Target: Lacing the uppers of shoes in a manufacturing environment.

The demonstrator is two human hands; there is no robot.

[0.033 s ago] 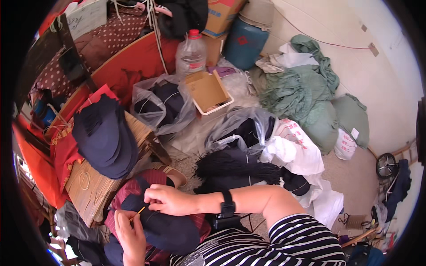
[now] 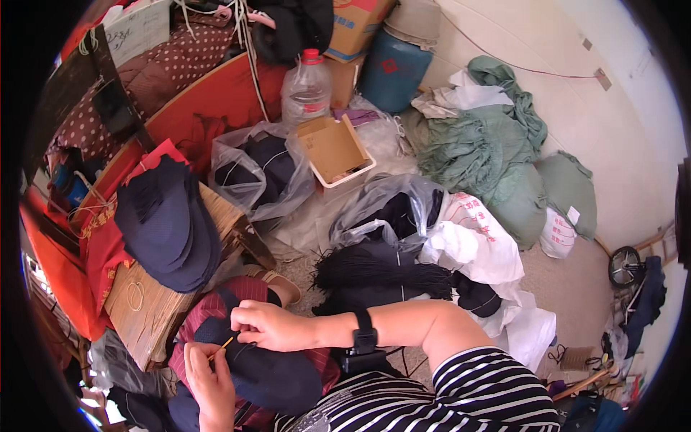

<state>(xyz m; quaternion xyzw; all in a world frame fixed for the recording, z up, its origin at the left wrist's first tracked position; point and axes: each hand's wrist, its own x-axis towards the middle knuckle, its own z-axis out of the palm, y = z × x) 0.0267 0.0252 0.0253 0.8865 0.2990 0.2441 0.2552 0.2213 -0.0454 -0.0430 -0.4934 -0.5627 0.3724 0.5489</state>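
Across my lap lies a navy fabric piece (image 2: pixel 281 378) with a rounded end, on top of maroon cloth (image 2: pixel 205 311). My left hand (image 2: pixel 210 381) is closed, pinching a thin yellow rod (image 2: pixel 227 342) that slants up toward the other hand. Just above the rod's tip, my right hand (image 2: pixel 270 326) has its fingers curled together at the navy piece's upper edge. What those fingertips hold is too small to make out. To the left, a stack of navy sole-shaped fabric pieces (image 2: pixel 173 237) rests on a wooden bench (image 2: pixel 140 320).
A pale loop of cord (image 2: pixel 134 296) lies on the bench. Bundles of black strands (image 2: pixel 381 273), plastic bags (image 2: pixel 259 173) of dark cloth and white sacks (image 2: pixel 479 237) cover the floor ahead. Farther off stand a cardboard tray (image 2: pixel 332 147), a water bottle (image 2: pixel 306 90) and green sacks (image 2: pixel 489 144).
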